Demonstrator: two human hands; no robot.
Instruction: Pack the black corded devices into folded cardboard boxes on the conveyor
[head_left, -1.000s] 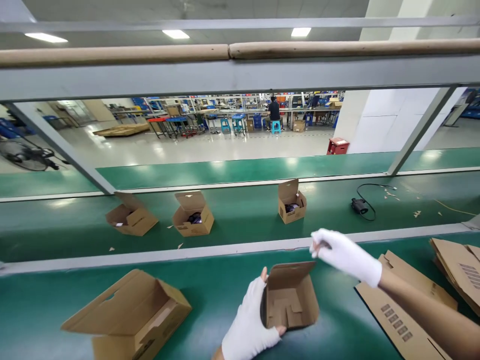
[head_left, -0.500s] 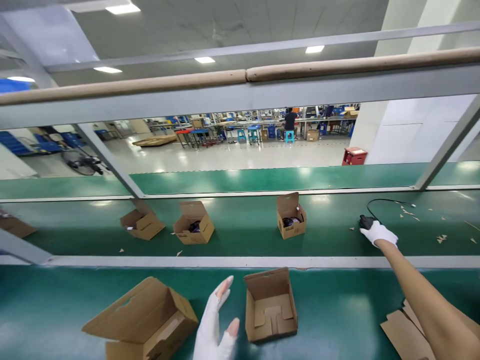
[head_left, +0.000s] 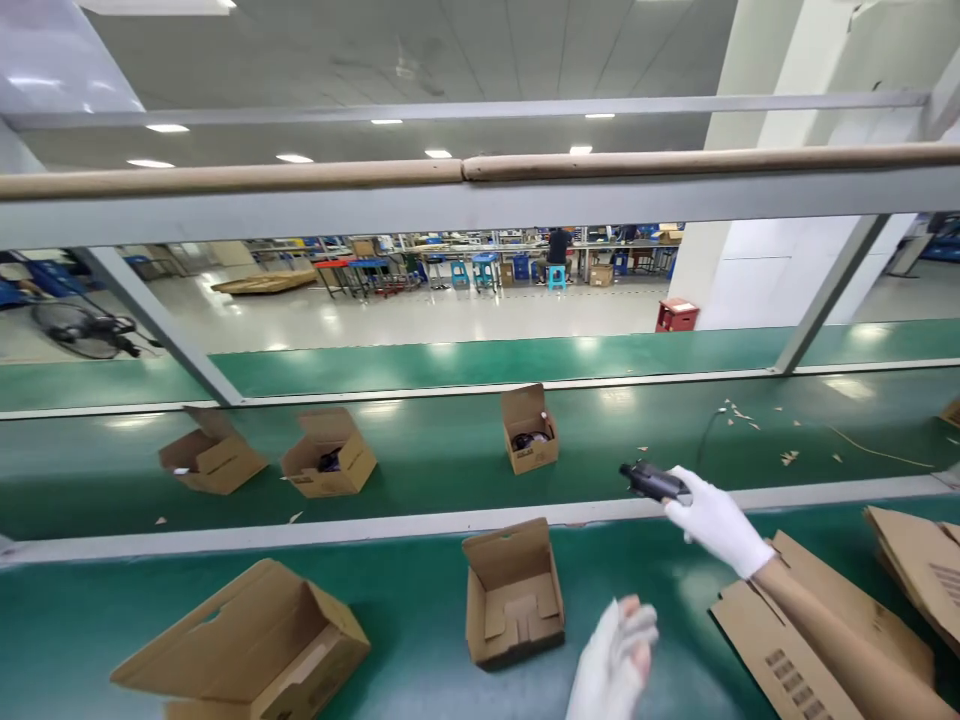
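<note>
My right hand [head_left: 712, 520], in a white glove, is wrapped round a black corded device [head_left: 651, 481] held above the white rail between the belts. Its exact kind cannot be told. The thin cable [head_left: 703, 440] trails back over the far belt, blurred. My left hand [head_left: 616, 655], gloved with bare fingertips, is low in the middle, half curled with nothing visible in it. Left of it an open cardboard box [head_left: 517, 610] stands on the near belt, its inside bare. A larger open box [head_left: 277, 650] lies farther left.
On the far belt stand open boxes [head_left: 531, 455] with dark items inside, and another box [head_left: 330, 470] farther left. Flattened cardboard [head_left: 795, 640] lies at the near right. Paper scraps [head_left: 789, 458] dot the far belt. Slanted metal posts [head_left: 832, 295] and a crossbar [head_left: 375, 205] frame the line.
My right hand has lifted the black device off the far belt and brought it nearer, its cable trailing. My left hand has moved right, past the small open box. The view has turned right.
</note>
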